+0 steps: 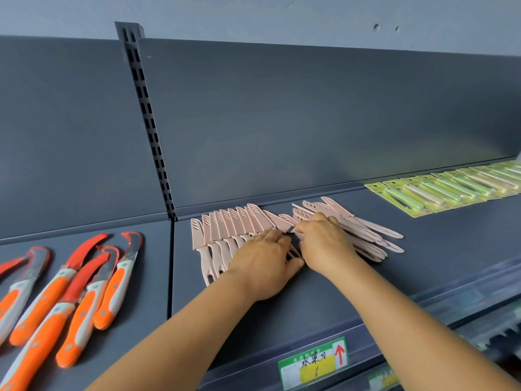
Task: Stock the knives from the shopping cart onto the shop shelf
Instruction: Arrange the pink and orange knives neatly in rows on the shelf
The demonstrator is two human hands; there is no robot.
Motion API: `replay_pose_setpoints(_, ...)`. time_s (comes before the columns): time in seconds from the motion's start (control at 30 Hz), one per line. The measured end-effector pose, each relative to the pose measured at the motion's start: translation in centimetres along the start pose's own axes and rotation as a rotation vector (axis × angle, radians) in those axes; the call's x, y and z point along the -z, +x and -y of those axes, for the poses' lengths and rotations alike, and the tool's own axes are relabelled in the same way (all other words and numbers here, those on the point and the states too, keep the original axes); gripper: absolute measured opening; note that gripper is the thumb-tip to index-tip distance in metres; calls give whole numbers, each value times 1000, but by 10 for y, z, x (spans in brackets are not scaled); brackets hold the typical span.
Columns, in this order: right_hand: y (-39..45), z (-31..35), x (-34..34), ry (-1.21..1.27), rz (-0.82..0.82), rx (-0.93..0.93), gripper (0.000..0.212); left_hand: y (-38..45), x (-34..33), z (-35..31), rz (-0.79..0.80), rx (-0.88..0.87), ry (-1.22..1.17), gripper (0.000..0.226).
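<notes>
the pink knives (225, 230) lay on the dark shop shelf (282, 300), in two groups that met under the person's hands. at the hands' nine o'clock they stood in a tidy overlapping row, sheathed blades toward the back panel (310, 122); at three o'clock a looser heap (363, 230) fanned out, handles splayed toward four o'clock. each was slim, one pale pink from slotted blade cover to looped handle. at the seam between the hands a short dark metallic bit showed, perhaps a blade edge bared by a slipped cover, too small to tell.

the likely trouble was there: if a cover had slid off, a fingertip could meet the edge, and a nudge to the stacked heap could send knives sliding toward the shelf's front lip.

the left hand (265, 266) lay flat over the row's handles, fingers extended and pressing down. the right hand (324, 241) had its fingers curled over the heap's near end; whether they pinched a single knife could not be told.

further out, orange-handled curved knives (84, 283) lay at nine o'clock, green carded items (451, 184) at two o'clock, and a price label (313, 362) sat on the front rail at six o'clock.
</notes>
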State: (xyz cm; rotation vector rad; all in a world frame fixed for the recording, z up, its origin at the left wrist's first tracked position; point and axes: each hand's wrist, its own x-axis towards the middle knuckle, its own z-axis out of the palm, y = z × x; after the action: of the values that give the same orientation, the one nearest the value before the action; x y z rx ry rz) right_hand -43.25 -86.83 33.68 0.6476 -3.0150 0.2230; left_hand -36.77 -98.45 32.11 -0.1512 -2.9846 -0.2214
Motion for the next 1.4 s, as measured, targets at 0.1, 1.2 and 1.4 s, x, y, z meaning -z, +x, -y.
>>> replay_pose_setpoints(0.1,3,-1,-1,12,-22,-11,39,1,-4,1,4,32,-1,49)
replay_pose_setpoints(1.2,6,6,3,288,-43,-48,31,0,-11,6,-28,60,-77,50)
replay_pose_setpoints(1.4,-15,-28,1,100,-19,-46,28,1,-6,2,-44,5,-49,55)
